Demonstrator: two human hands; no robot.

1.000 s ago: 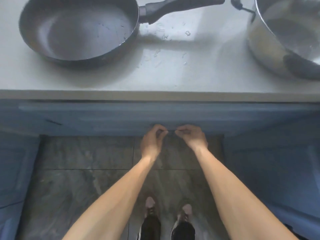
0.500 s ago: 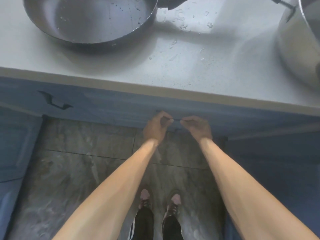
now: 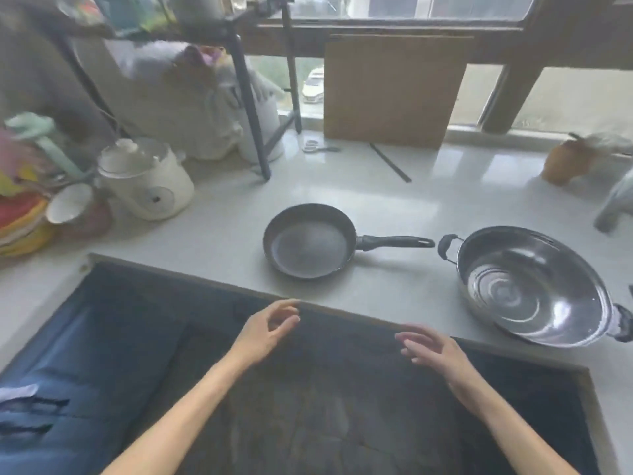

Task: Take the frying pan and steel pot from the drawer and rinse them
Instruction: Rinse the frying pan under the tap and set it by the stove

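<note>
A black frying pan sits on the pale counter, its handle pointing right. To its right stands a shiny steel pot with black side handles, wet inside. My left hand hovers in front of the counter's edge with loosely curled fingers, holding nothing. My right hand floats beside it, fingers relaxed and empty. Both hands are below the counter edge, apart from the pan and pot. The blue cabinet front lies below left.
A white electric kettle, a mug and stacked coloured plates stand at the left. A black rack, a wooden board, scissors and chopsticks are at the back by the window.
The view has lifted from the floor to the counter. Both hands let go of the drawer front's edge and came up and apart, fingers loosened.
</note>
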